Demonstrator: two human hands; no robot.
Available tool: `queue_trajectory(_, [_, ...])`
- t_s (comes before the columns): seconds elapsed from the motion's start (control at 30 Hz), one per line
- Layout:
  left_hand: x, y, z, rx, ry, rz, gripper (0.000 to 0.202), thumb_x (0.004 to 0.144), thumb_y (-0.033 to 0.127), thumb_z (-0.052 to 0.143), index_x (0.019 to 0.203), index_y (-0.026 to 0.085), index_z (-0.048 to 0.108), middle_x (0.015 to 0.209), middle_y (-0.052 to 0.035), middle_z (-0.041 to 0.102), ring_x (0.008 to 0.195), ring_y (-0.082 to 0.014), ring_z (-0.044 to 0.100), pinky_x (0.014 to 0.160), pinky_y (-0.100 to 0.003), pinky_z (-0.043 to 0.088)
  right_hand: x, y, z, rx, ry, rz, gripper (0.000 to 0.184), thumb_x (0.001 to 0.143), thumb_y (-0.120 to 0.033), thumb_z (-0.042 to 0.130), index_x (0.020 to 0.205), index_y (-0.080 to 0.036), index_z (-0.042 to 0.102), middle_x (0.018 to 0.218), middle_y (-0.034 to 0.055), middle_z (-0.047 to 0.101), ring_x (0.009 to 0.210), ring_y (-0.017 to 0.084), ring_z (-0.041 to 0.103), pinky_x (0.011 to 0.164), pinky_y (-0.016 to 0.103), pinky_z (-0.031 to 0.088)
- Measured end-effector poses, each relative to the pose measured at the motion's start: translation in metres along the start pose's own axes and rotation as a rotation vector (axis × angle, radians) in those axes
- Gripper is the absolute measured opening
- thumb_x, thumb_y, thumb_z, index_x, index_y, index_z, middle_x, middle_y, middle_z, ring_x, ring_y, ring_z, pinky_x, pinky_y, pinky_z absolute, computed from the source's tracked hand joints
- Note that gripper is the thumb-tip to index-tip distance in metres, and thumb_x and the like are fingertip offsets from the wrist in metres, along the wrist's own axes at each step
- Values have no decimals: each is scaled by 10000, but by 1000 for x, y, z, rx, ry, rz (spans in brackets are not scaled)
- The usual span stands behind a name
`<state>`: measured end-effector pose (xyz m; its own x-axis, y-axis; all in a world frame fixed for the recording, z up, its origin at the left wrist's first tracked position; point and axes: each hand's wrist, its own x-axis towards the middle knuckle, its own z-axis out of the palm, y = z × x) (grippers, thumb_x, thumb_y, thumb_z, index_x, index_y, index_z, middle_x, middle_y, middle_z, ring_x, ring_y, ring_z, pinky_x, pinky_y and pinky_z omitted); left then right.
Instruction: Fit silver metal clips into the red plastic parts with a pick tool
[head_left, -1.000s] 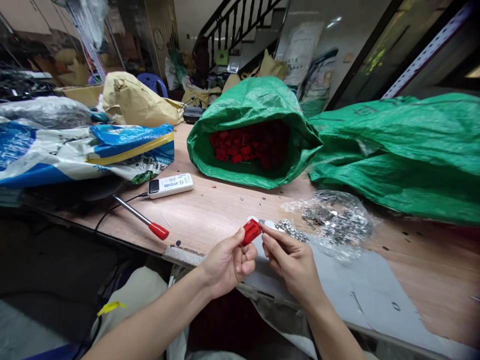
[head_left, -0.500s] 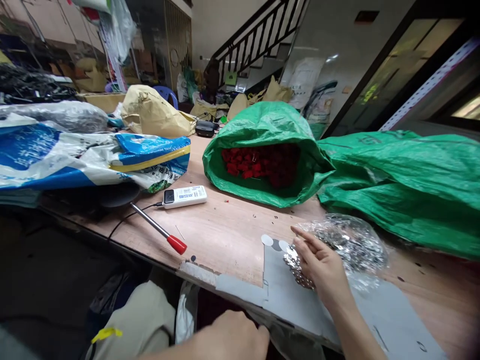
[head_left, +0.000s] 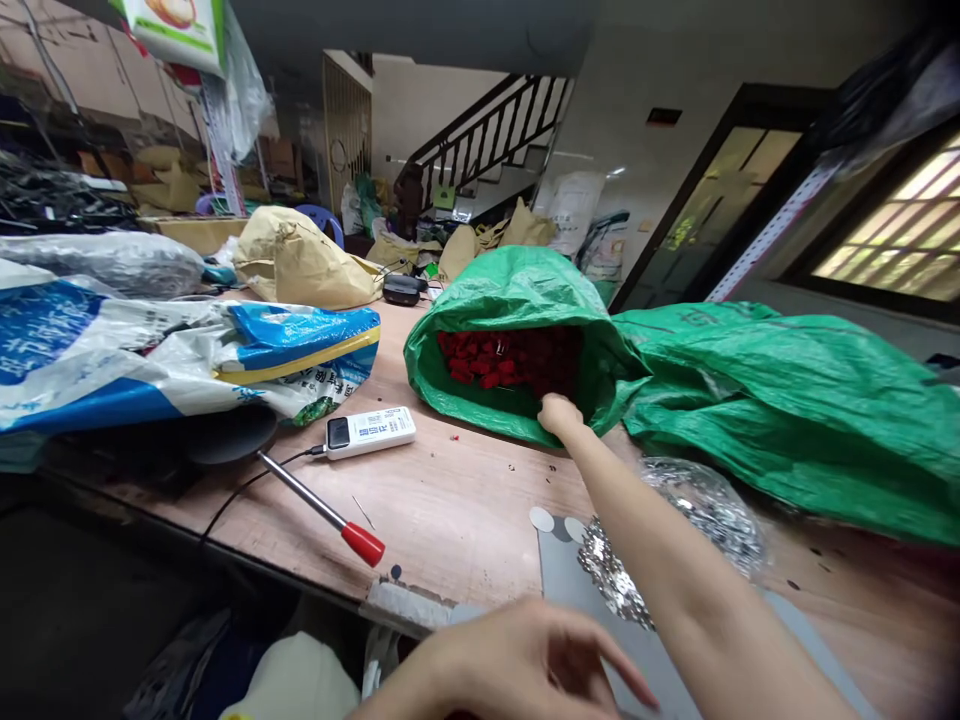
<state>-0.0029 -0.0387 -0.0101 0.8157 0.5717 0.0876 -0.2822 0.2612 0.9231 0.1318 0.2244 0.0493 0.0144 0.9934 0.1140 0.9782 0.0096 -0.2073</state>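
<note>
My right hand (head_left: 561,415) reaches over the front lip of a green woven sack (head_left: 517,275). Its fingertips are hidden at the mouth, beside many small red pieces (head_left: 487,368). My left hand (head_left: 517,655) is low in the foreground, slightly blurred. Its fingers are loosely bent and apart, and no object shows in them. Under my right forearm lies a pile of small shiny metal pieces (head_left: 611,580) on a grey sheet (head_left: 562,575). A clear plastic bag (head_left: 705,510) of similar metal pieces sits to the right of the forearm.
A red-tipped metal lever (head_left: 364,543) juts over the table at left, near a white cabled device (head_left: 371,432) and a thin needle-like rod (head_left: 364,512). A blue-and-white sack (head_left: 172,360) lies at left. Another green sack (head_left: 780,400) is at right.
My right hand has gone from above the metal pieces forward to the green sack's mouth. My left hand has moved right and its fingers have loosened. The camera view has tipped upward.
</note>
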Motion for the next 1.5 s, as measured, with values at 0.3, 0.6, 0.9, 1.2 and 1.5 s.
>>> queue_trajectory(0.3, [-2, 25, -26, 197, 950, 312, 551, 905, 423, 616, 1390, 233, 435, 1321, -142, 501, 1027, -220, 659, 825, -341, 582, -159, 0, -14, 792, -208, -347, 377, 918, -373, 576, 1181, -126, 684, 1235, 146, 609, 691, 153, 640, 494, 261, 526])
queue_trajectory(0.6, [-1, 4, -12, 862, 643, 426, 502, 878, 105, 526, 1350, 272, 560, 1385, -107, 493, 1319, -256, 466, 1107, -409, 412, -256, 23, -31, 1300, -593, -128, 443, 873, -516, 643, 1125, -154, 687, 748, 45, 648, 504, 113, 553, 423, 192, 329])
queue_trajectory(0.9, [15, 3, 1, 23, 484, 47, 282, 879, 371, 663, 985, 197, 469, 1321, -110, 509, 687, -109, 653, 476, -184, 407, -169, 148, -28, 12, 36, 209, 167, 863, -184, 598, 779, -155, 739, 786, 111, 701, 782, 255, 628, 606, 295, 331])
queue_trajectory(1.2, [5, 15, -13, -316, 443, 4, 611, 820, 178, 754, 1349, 215, 451, 1099, -96, 654, 787, -88, 636, 750, -215, 500, -169, 164, -8, 18, 69, 146, 160, 881, -244, 604, 876, -179, 750, 874, 89, 729, 836, 244, 637, 660, 291, 363])
queue_trajectory(1.5, [8, 6, -13, 240, 633, 190, 450, 808, 299, 762, 1232, 203, 649, 1194, -93, 655, 951, -168, 666, 770, -237, 567, -221, 105, -31, 682, 450, 110, 310, 773, -474, 701, 780, -165, 668, 629, 24, 570, 551, 153, 469, 549, 283, 353])
